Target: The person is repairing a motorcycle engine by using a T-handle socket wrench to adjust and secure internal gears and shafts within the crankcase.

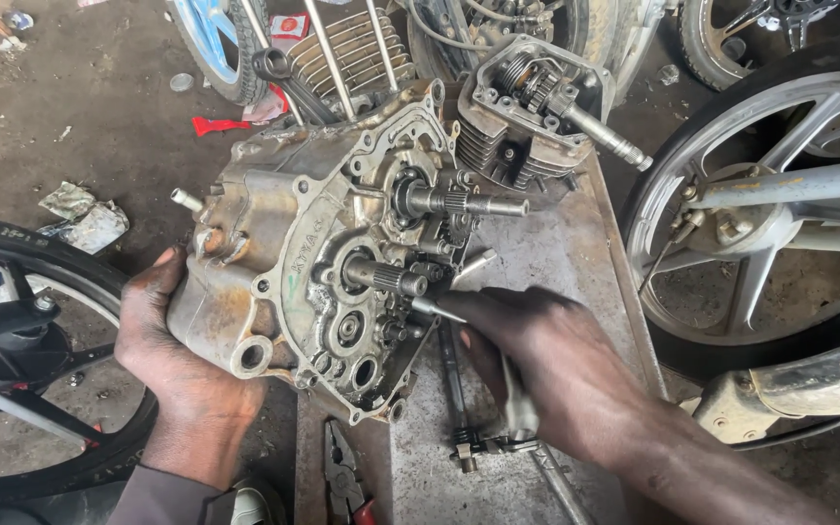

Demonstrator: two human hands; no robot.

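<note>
Head view: an open engine crankcase half (pixel 313 262), grimy and oil-stained, stands on its edge on a bare metal counter (pixel 556 253), its open face turned to the right with two splined shafts (pixel 459 202) sticking out sideways. The left hand (pixel 172 345) cups the case's outer wall at its lower left corner, fingers (pixel 153 282) wrapped closed against the casting. The right hand (pixel 537 360) comes in from the lower right, its fingers closed around a slim metal tool (pixel 435 309) whose tip touches the gears just below the lower shaft. Behind the case sits a finned cylinder head (pixel 527 112). A pair of pliers (pixel 342 476) lies on the counter's near end, beside a loose shaft (pixel 454 389). Alloy motorcycle wheels stand on both sides: one (pixel 760 214) at right, another (pixel 21 360) at left on the dirt floor (pixel 80 117).
</note>
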